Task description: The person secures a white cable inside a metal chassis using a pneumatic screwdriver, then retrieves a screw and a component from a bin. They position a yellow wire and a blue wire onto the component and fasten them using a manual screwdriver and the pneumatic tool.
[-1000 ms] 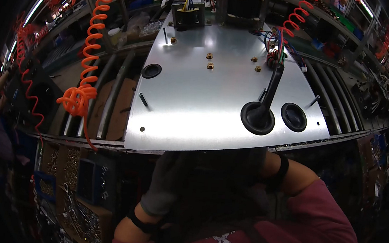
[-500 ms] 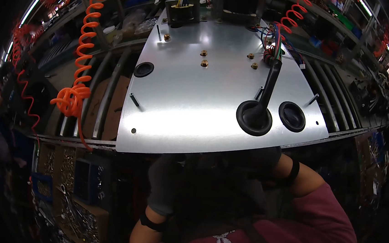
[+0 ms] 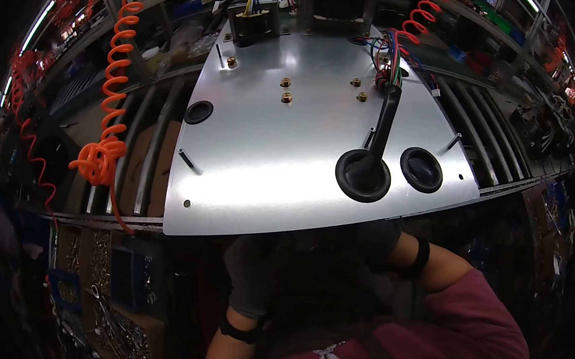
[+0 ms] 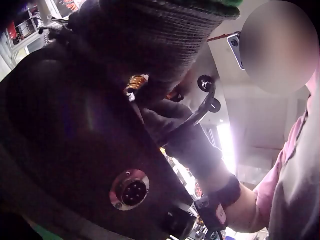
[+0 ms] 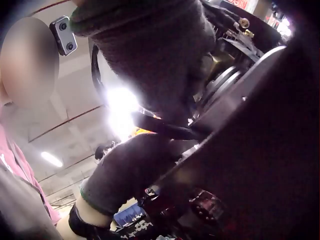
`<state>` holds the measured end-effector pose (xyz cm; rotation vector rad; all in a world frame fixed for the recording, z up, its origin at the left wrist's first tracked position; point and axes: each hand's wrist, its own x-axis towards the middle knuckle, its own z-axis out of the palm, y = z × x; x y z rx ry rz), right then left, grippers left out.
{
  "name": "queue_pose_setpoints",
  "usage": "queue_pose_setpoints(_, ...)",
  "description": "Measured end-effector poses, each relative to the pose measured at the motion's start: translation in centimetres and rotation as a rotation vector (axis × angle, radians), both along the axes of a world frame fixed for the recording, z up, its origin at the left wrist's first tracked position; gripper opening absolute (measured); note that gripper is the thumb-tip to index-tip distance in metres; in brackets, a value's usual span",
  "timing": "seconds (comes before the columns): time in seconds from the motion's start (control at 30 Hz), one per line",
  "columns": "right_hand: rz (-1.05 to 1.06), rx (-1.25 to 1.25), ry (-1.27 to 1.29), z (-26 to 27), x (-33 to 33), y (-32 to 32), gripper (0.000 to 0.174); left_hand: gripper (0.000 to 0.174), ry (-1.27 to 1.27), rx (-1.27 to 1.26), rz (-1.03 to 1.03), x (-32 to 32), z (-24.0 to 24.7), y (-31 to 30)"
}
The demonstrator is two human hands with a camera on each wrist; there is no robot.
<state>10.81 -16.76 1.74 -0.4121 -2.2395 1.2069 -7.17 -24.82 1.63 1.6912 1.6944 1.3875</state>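
Observation:
Both hands wear dark gloves and reach below the front edge of a shiny metal plate (image 3: 267,178). The left hand (image 3: 249,278) is in shadow on the left, and the right hand (image 3: 380,241) is under the edge further right. In the left wrist view, the left hand's glove (image 4: 145,45) lies against a dark panel (image 4: 70,135) bearing a round multi-pin connector (image 4: 134,192). The right hand (image 4: 187,137) is at that panel's edge. In the right wrist view, the right glove (image 5: 150,60) and left glove (image 5: 130,167) meet the panel's edge; the fingertips are hidden.
On the plate are black grommets (image 3: 421,170), a thick black cable (image 3: 383,123), brass fittings (image 3: 286,98) and upright studs. Transformers (image 3: 340,5) stand at the back. An orange coiled hose (image 3: 98,162) hangs left, above rollers. Bins of small hardware (image 3: 101,259) sit lower left.
In the head view the plate and hose have shifted left and slightly down. The left forearm has moved right, closer to the body's middle; the right hand remains under the plate's edge.

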Motion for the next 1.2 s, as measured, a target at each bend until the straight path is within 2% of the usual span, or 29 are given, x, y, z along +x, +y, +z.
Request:
queue_pose_setpoints(0.3,-0.131,0.174,-0.181,1.7,0.3,-0.9,0.034,0.015,-0.093,-0.025,-0.065,-0.3,-0.2,0.1)
queue_pose_setpoints(0.5,-0.227,0.274,-0.080,1.7,-0.1,-1.2,0.031,0.017,-0.057,-0.053,-0.003,-0.2,-0.3,0.0)
queue_pose_setpoints(0.7,-0.085,0.090,-0.165,2.0,0.4,-0.3,0.026,0.020,-0.096,-0.051,-0.018,-0.3,-0.5,0.2)
queue_pose_setpoints(0.77,-0.059,0.104,-0.382,3.1,0.6,-0.4,0.023,0.018,-0.131,-0.086,-0.024,-0.3,-0.3,0.2)
queue_pose_setpoints(0.8,-0.059,0.102,-0.383,2.5,0.6,-0.3,0.023,0.018,-0.131,-0.088,-0.024,-0.3,-0.4,0.3)
queue_pose_setpoints(0.87,-0.107,0.275,-0.030,0.9,0.5,0.0,0.022,0.015,-0.157,-0.127,-0.028,-0.4,-0.7,0.3)
queue_pose_setpoints(0.97,-0.090,0.292,0.030,1.2,0.7,0.1,0.024,0.015,-0.235,-0.153,-0.068,-0.4,-0.3,0.1)
queue_pose_setpoints(1.1,-0.024,0.228,0.090,-1.1,0.6,0.6,0.027,0.015,-0.221,-0.171,-0.091,-0.8,-0.4,0.1)
queue_pose_setpoints(1.17,0.033,0.025,0.166,-2.3,0.5,0.8,0.027,0.016,-0.239,-0.144,-0.092,-0.8,-0.5,0.1)
queue_pose_setpoints(1.2,0.033,0.024,0.166,-3.5,0.5,1.1,0.027,0.016,-0.240,-0.145,-0.092,-0.8,-0.6,0.1)
